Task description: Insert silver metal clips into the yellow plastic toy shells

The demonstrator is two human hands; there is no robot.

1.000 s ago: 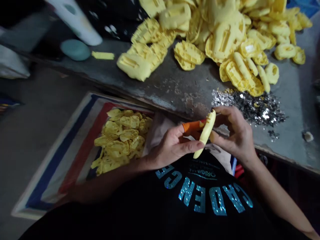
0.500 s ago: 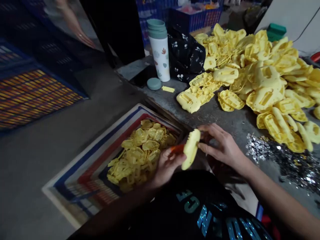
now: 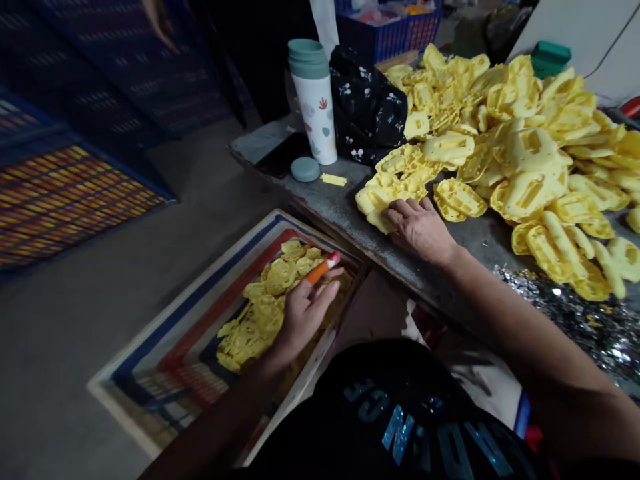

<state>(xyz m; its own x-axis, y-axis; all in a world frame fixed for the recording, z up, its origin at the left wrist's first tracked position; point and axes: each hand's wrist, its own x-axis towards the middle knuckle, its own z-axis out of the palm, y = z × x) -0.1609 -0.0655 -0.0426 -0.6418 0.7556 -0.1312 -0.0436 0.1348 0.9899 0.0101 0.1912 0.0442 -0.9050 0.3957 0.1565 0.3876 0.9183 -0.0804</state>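
My right hand (image 3: pixel 419 228) reaches onto the table with its fingers bent over the edge of a yellow molded plastic shell (image 3: pixel 371 201). The thumb is hidden beneath. This shell lies at the near end of a small cluster of similar shells (image 3: pixel 400 160). My left hand (image 3: pixel 309 308) hovers over the bin, with thumb and fingers apart and nothing between them. An orange finger cover (image 3: pixel 317 272) with a red and white tip sits on its index finger. Below that hand, thin yellow plastic pieces (image 3: pixel 270 293) fill part of the bin.
The striped bin (image 3: pixel 173 357) stands against the table edge. A large heap of yellow shells (image 3: pixel 530 140) covers the table's right side, with silvery flakes (image 3: pixel 575 320) in front. A tumbler (image 3: pixel 314 110), its lid (image 3: pixel 305 169) and a dark patterned bag (image 3: pixel 367 107) stand at the back left.
The yellow shell between both hands has left them; where it went is not shown. My right hand moved forward to the shells on the table, my left hand over the bin. The view swung left.
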